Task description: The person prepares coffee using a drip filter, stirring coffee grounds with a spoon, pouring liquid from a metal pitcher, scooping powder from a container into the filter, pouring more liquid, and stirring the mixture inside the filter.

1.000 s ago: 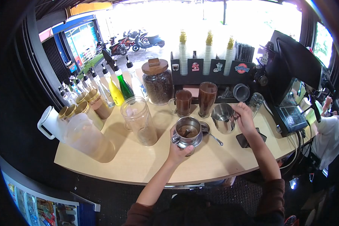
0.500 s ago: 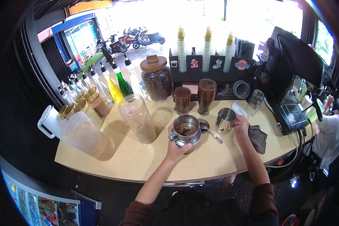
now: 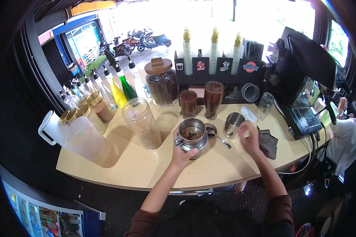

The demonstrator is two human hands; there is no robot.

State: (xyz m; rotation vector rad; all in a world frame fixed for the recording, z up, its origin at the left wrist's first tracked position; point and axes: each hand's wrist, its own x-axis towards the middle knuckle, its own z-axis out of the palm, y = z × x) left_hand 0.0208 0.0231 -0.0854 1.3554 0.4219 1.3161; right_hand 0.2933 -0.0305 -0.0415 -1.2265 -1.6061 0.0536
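My left hand [image 3: 182, 155] is wrapped round a small glass [image 3: 195, 154] with a metal drip coffee filter [image 3: 191, 135] sitting on top. Dark coffee grounds and some liquid show inside the filter. My right hand [image 3: 250, 139], slightly blurred, is beside a steel milk pitcher [image 3: 233, 125] standing on the counter. Its fingers are loosely bent and apart, and I see nothing held in them. Between the filter and the pitcher lies a spoon [image 3: 224, 141], next to a small round metal lid [image 3: 210, 129] with dark residue.
Behind my hands stand a mug [image 3: 188, 103] and a tall glass [image 3: 213, 100] of brown drink. To the left are a clear jar [image 3: 141, 122] and a plastic pitcher [image 3: 89, 144]. A dark cloth [image 3: 267, 144] and an espresso machine [image 3: 303, 118] are on the right.
My right hand has come off the steel pitcher's handle, while the pitcher stays where it was. My left hand still holds the glass under the filter. The view has shifted slightly.
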